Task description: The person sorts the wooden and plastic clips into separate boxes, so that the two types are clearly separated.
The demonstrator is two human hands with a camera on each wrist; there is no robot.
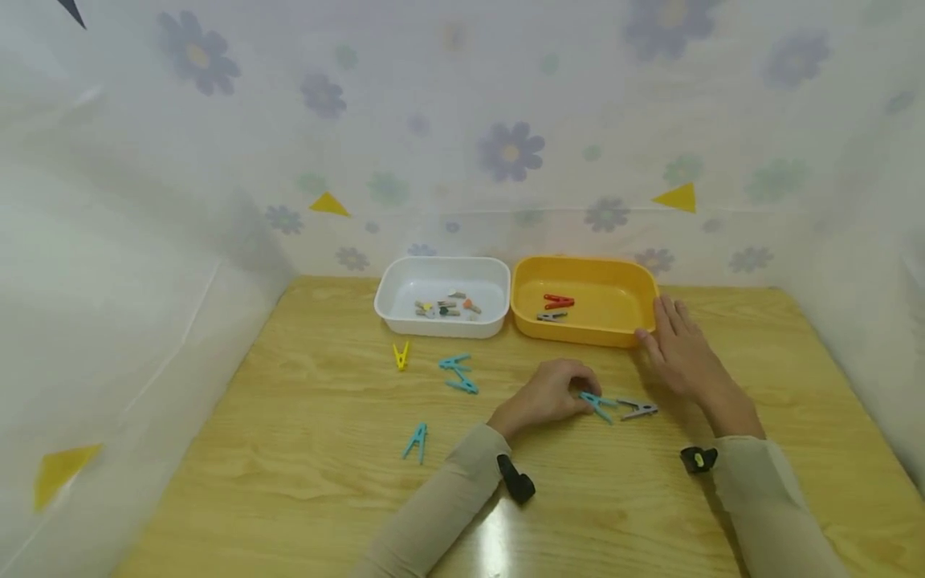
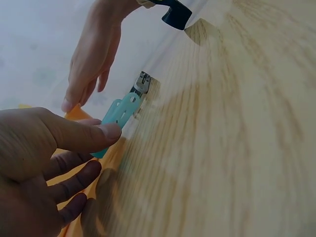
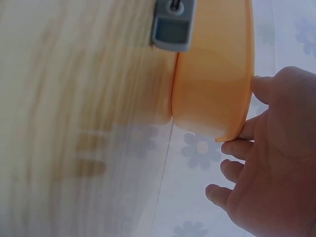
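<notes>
My left hand (image 1: 549, 395) pinches a teal clothespin (image 1: 597, 405) on the counter (image 1: 303, 482), just in front of the yellow tray (image 1: 643, 281); a grey clothespin (image 1: 639, 410) lies right beside it. I judge a firm grip near its hinge, lifting clear of the grey one, would serve best. My right hand (image 1: 679, 345), fingers relaxed and straight, rests against the yellow tray's right end, steadying it. Left of that tray, the white tray (image 1: 393, 281) holds small clips too tiny to tell apart. The wrist views blur the counter.
</notes>
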